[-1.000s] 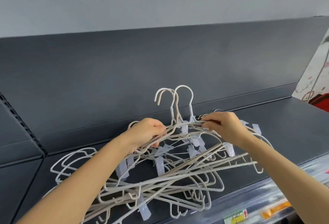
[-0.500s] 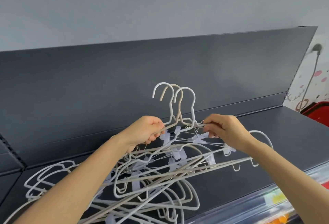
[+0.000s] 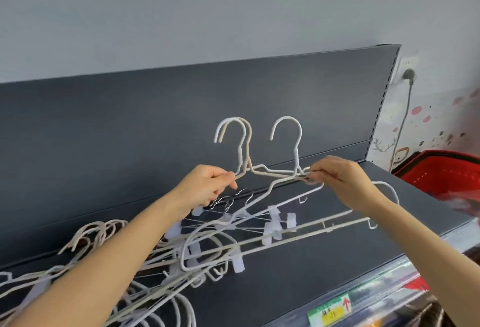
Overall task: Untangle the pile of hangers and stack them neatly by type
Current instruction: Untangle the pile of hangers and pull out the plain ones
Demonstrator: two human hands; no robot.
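At the shelf (image 3: 337, 256) front lip a green-yellow price label (image 3: 330, 311) sits nearest you. Both your forearms reach in over the shelf. On the shelf's left & centre lies the pile of hangers (image 3: 161, 272), tangled: white & beige wire ones w/ clip hangers (image 3: 272, 222) mixed in, a few chrome hooks showing. Above the shelf's middle your left hand (image 3: 205, 189) pinches, thumb vs curled fingers, the shoulder wire under two hooks, one white, one the beige hanger (image 3: 248, 142). Your right hand (image 3: 337, 178), above the shelf nearer its right end, fingers curled tight, pinches wire at the neck of a white hanger (image 3: 288, 132). All 3 are held up off the shelf, hooks upward, lower wires running down into the pile. Behind the shelf stands its dark back panel (image 3: 155, 132); past the shelf's right end, a red basket (image 3: 441, 173) & a wall socket (image 3: 409, 67) w/ plug in
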